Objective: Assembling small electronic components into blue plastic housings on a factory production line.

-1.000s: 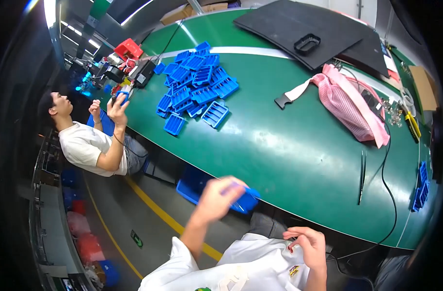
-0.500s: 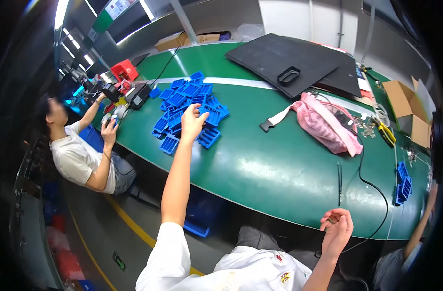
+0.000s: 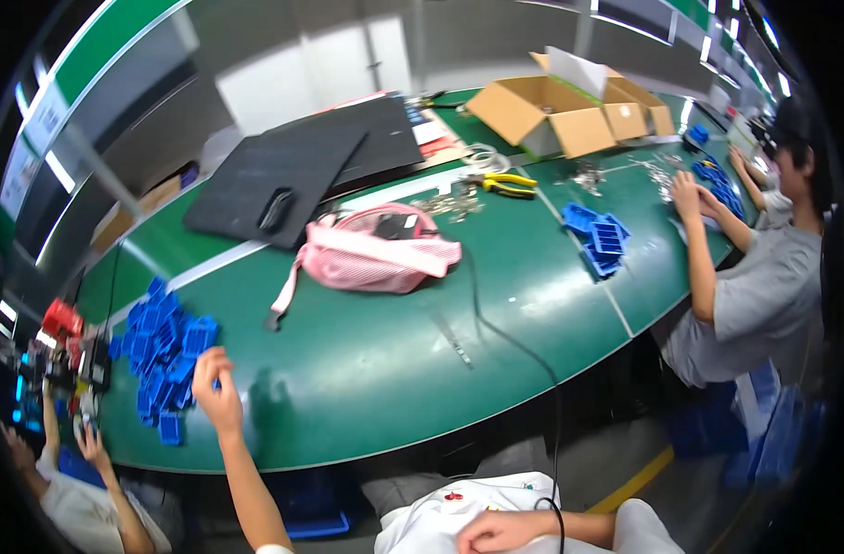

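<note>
Many small blue plastic trays with divided slots lie in a heap (image 3: 168, 346) on the left part of the green table. My left hand (image 3: 219, 392) is at the heap's right edge, fingers loosely bent and apart, with nothing visible in them. Low in the picture, my right hand (image 3: 500, 531) rests by the front of my white shirt, next to a black cable (image 3: 557, 443). Its fingers are partly cut off by the lower edge. A pair of dark tweezers (image 3: 455, 342), blurred, lies on the table in front of me.
A pink mesh waist bag (image 3: 376, 254) lies mid-table before black sheets (image 3: 256, 175). Farther right are yellow-handled pliers (image 3: 505, 186), small metal parts (image 3: 452, 205), more blue trays (image 3: 599, 242) and an open cardboard box (image 3: 570, 120). Co-workers sit at right (image 3: 754, 277) and left (image 3: 90, 508).
The view has swung right, bringing the right-hand co-worker into sight. My left hand has come off the trays to the heap's edge. My right hand has dropped from the table edge to my shirt.
</note>
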`<act>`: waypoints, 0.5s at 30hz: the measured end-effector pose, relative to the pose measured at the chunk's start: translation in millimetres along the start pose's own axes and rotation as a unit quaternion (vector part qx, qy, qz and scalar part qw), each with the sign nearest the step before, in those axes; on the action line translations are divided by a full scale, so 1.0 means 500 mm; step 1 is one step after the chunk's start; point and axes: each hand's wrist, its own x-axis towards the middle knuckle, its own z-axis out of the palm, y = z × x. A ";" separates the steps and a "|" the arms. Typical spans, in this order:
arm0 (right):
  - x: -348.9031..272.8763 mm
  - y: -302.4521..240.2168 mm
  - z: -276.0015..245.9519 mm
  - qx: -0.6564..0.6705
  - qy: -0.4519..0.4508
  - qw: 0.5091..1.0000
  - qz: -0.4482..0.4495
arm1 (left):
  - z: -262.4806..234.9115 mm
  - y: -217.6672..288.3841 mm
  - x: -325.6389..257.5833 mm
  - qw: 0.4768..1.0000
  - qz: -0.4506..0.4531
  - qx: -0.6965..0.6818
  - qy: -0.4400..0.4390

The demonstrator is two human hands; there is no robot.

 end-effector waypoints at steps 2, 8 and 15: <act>-0.059 0.012 0.026 -0.170 0.136 0.971 0.096 | 0.021 0.024 -0.056 0.999 -0.012 -0.018 -0.024; -0.164 0.153 0.007 -0.232 0.423 0.876 -0.014 | 0.064 0.126 -0.151 0.981 -0.096 -0.138 -0.098; -0.435 0.103 -0.162 -0.270 0.773 0.563 0.112 | 0.078 0.134 -0.152 0.969 -0.131 -0.180 -0.110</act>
